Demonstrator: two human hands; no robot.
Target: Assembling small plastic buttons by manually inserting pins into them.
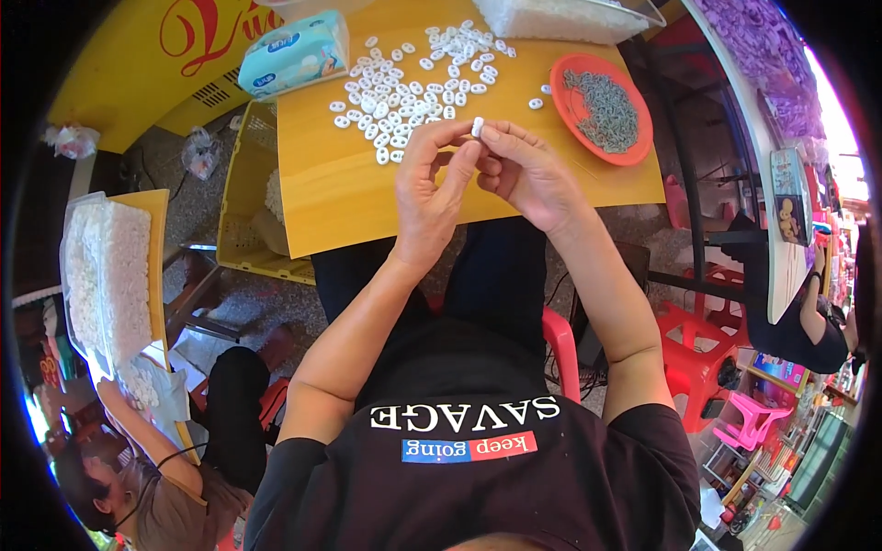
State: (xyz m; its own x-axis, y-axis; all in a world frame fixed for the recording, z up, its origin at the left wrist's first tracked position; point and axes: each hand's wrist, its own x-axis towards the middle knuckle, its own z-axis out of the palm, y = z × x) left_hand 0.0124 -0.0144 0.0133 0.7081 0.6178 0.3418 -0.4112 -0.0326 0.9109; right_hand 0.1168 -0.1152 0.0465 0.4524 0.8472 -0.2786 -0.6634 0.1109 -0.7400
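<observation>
Over the near part of the yellow table, my two hands meet at the fingertips. A small white oval plastic piece (478, 127) stands upright between them. My right hand (533, 174) pinches it with the thumb and curled fingers. My left hand (430, 184) is bent in a pinch, its index fingertip against the piece; anything else between its fingers is too small to make out. Beyond my hands lies a loose spread of similar white two-holed pieces (381, 101). To the right, an orange-red plate (562, 96) holds a heap of small grey metal parts (606, 115).
A blue tissue pack (294, 55) stands at the table's far left, a clear tub of white pieces (560, 20) at the far right. A yellow crate (241, 197) sits left of the table. Red stools (694, 354) stand at right. Another person (152, 487) works at lower left.
</observation>
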